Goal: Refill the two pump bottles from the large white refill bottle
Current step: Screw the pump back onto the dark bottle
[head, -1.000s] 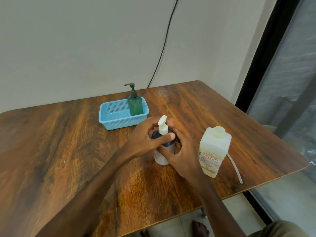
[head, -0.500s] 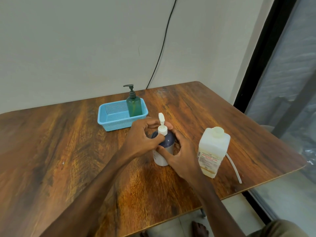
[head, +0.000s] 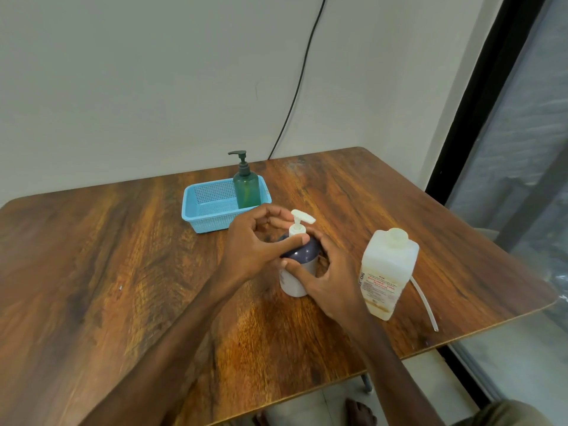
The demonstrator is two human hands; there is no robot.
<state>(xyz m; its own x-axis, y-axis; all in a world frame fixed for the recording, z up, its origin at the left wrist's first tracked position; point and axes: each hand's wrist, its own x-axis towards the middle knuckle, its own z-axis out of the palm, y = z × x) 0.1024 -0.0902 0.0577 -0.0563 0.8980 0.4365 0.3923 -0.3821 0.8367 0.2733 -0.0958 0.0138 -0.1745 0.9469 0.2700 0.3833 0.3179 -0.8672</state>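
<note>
pump bottle (head: 294,286) stands gripped by left hand (head: 249,251) and right hand (head: 332,287).

Bare wood of the worktop (head: 92,272) ran across the left half of the frame and along the lower centre, crossed only by the two forearms. At centre, the left hand (head: 255,250) and right hand (head: 332,281) gripped the white pump bottle (head: 290,285), blocking approach from either side. The refill bottle (head: 388,272) stood upright just right of the right hand, with only a narrow gap between them. A white tube (head: 424,304) lay right of it, near the worktop's right edge. Behind the hands, the blue basket (head: 209,219), with the green pump bottle (head: 246,190) in its right end, stood close to the left hand's fingers. Open wood showed toward the worktop's upper-right corner.
</note>
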